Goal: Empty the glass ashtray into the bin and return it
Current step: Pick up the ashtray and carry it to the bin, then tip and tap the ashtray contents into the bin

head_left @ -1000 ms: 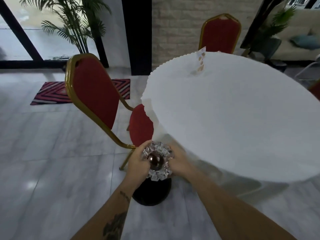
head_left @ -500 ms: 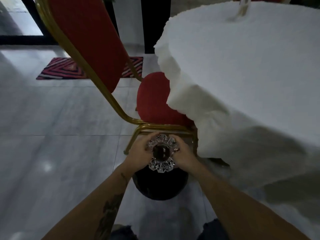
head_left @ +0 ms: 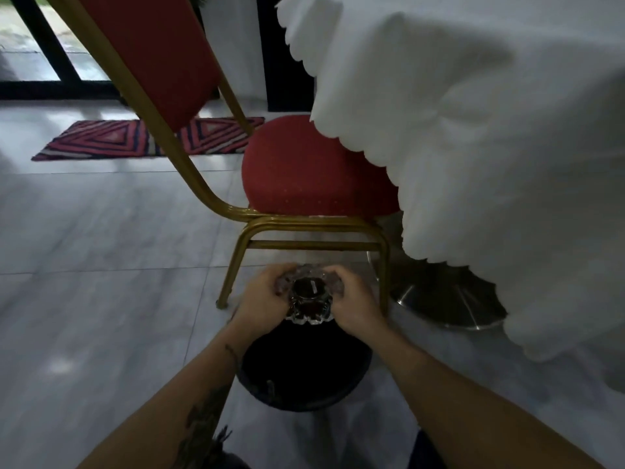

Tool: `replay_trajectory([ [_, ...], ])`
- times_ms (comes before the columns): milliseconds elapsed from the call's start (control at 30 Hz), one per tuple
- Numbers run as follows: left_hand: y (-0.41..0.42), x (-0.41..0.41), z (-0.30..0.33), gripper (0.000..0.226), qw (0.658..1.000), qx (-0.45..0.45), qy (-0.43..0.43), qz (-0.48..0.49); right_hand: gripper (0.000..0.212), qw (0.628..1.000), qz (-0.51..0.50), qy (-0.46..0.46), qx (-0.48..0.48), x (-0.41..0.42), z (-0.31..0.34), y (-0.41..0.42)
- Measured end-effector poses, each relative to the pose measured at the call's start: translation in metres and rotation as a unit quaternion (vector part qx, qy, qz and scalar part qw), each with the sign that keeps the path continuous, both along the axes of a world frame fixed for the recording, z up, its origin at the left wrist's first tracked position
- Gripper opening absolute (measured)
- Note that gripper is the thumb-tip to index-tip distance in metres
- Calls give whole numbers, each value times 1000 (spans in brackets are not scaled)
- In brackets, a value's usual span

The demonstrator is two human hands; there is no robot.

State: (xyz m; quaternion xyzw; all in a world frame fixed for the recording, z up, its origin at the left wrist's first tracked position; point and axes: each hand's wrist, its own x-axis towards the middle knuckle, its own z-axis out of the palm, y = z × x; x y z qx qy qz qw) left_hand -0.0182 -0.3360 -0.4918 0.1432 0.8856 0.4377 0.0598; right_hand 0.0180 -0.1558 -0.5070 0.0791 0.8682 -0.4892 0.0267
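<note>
My left hand [head_left: 262, 294] and right hand [head_left: 355, 304] clasp the ashtray [head_left: 308, 299] above the bin's [head_left: 304, 399] far rim; next, tip it in.

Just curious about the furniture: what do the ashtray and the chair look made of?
The ashtray looks like clear cut glass: see-through, faceted, scalloped edge. The chair seems to be gold-painted metal tubing, going by its thin shiny legs, with red fabric padding, probably woven.
</note>
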Motion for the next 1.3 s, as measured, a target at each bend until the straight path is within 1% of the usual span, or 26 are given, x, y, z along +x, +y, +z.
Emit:
replay_trajectory([
  [100,-4,2,-1,41,999,-20,20,-31,55,998,22,45,35,12,-3,-1],
  [200,-5,3,-3,43,996,-45,46,-65,59,995,36,76,54,17,-9,1],
  [267,-4,5,-5,41,993,-52,67,-78,60,994,40,77,65,17,-17,5],
  [367,-4,14,-6,34,986,-74,111,-105,54,991,59,74,97,20,-21,10],
  [467,-8,27,-12,36,971,-117,162,-133,58,986,94,58,129,25,-18,14],
  [567,-13,35,-22,46,949,-167,224,-148,66,977,115,95,151,28,-22,19],
  [633,-19,35,-29,47,935,-192,259,-151,71,965,146,117,184,28,-26,22],
  [767,-28,36,-35,42,918,-200,301,-165,79,938,196,141,249,27,-27,22],
  [867,-30,35,-31,36,899,-191,349,-182,84,921,229,155,276,24,-25,22],
  [933,-33,32,-29,38,897,-184,360,-180,87,915,237,173,276,22,-21,22],
  [1000,-35,27,-27,44,907,-172,350,-162,89,911,235,202,272,20,-14,20],
  [1067,-36,25,-23,44,915,-164,339,-144,86,909,233,223,263,19,-6,18],
  [1133,-38,26,-18,46,913,-168,343,-142,85,903,239,239,263,20,-2,17],
  [1233,-42,26,-14,51,907,-181,348,-156,85,884,260,264,286,21,1,19],
  [1300,-45,25,-11,52,898,-194,362,-158,81,872,275,272,302,20,3,21],
])
